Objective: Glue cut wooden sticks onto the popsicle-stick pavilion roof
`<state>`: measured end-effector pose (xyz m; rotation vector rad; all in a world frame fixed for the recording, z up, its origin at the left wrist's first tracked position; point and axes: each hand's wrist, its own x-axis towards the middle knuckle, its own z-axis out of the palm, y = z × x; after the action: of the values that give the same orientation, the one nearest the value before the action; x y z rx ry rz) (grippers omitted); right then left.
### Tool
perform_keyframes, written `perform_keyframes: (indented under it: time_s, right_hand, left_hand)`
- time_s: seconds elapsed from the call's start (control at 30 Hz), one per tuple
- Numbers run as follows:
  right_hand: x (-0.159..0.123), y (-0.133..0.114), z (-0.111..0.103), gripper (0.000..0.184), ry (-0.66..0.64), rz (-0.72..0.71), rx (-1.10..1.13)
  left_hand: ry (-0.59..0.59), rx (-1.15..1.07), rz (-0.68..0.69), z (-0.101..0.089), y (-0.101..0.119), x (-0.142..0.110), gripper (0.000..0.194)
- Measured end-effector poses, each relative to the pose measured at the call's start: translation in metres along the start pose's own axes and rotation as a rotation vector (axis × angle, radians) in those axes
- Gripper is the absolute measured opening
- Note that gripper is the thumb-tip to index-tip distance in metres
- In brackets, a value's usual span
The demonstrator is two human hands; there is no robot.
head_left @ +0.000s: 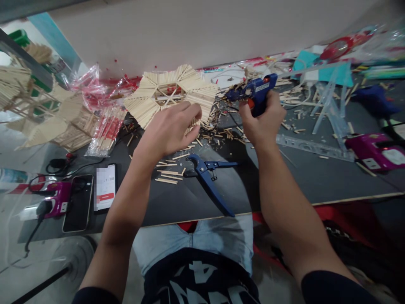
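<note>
My right hand point(265, 120) grips a blue hot glue gun point(261, 90) by its handle, with the nozzle pointing left. Brownish residue covers the gun's front. My left hand point(172, 128) bends its fingers over the near edge of a star-shaped piece made of wooden sticks point(202, 99), with the thumb close to the forefinger. The hand hides part of that edge and its fingertips. Just right of the star is the glue gun's tip. Blue-handled cutters point(209, 177) lie below the hands, beside several short cut sticks point(169, 175).
Finished-looking stick structures point(63, 114) stand at left, near a bag of sticks point(107, 131). Two phones point(77, 202) and a purple power strip point(60, 198) lie front left. At right are clear glue sticks point(330, 101), a ruler point(313, 147) and another purple box point(376, 152). Scraps and cords litter the back.
</note>
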<state>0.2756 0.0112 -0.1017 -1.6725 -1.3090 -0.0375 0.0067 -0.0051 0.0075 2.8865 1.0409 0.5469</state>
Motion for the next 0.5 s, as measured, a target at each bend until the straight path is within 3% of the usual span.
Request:
perform_keyframes:
  time_s: [0.5]
  right_hand:
    - [0.0009,0.0057,0.0025,0.026,-0.017,0.003,-0.049]
  left_hand:
    - [-0.044,-0.011,-0.063,0.0023,0.0052,0.0032,0.029]
